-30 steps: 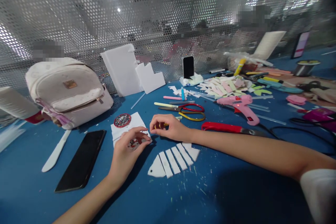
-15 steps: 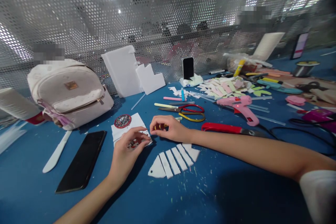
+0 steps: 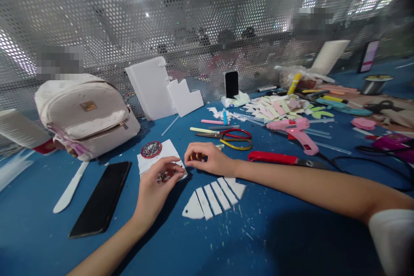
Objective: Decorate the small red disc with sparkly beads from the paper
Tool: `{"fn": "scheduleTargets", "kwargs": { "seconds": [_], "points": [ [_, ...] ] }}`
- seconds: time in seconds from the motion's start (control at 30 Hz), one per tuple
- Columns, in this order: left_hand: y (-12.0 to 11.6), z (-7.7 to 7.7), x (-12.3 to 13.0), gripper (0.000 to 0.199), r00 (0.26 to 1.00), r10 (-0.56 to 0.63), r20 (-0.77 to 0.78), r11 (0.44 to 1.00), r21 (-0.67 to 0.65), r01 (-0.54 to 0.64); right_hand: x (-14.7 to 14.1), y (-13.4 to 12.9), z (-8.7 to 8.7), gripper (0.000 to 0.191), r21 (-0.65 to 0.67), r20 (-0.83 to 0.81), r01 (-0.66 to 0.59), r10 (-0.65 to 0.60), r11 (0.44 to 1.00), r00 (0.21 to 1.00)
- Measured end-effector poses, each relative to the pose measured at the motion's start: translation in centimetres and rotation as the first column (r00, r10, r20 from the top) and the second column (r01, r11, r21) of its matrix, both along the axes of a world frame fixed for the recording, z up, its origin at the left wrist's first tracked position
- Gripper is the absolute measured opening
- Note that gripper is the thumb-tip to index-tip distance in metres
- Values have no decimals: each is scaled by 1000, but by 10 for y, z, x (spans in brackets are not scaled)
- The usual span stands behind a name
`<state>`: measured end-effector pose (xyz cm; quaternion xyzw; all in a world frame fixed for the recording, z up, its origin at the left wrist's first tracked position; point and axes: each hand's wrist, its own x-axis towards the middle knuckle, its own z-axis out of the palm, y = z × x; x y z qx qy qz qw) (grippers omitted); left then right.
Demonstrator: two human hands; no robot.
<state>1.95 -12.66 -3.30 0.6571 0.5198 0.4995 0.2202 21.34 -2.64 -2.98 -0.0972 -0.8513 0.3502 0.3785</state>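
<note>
My left hand curls over the near right part of a white foam sheet, its thumb and fingertips close together. Dark and red glittery bits show between those fingers, but what they grip, if anything, is hidden. On the sheet's far left part lies a red-rimmed disc filled with silvery glitter. Just right of the sheet, my right hand is closed in a pinch, too small to make out what it holds. In front of both hands lies a white fish shape cut into several strips, with a dark eye hole.
Beyond my right hand are red-and-yellow-handled scissors, a red cutter and a pink glue gun. Coloured scraps pile behind. At left sit a phone, a white plastic knife and a white backpack.
</note>
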Motion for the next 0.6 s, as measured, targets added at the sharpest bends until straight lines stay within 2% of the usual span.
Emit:
{"fn": "scheduleTargets", "kwargs": {
  "seconds": [0.6],
  "points": [
    [-2,0,0,27,998,-2,-60,1000,-4,2,1,-1,0,14,15,-32,0,1,1000,999]
  ]
}}
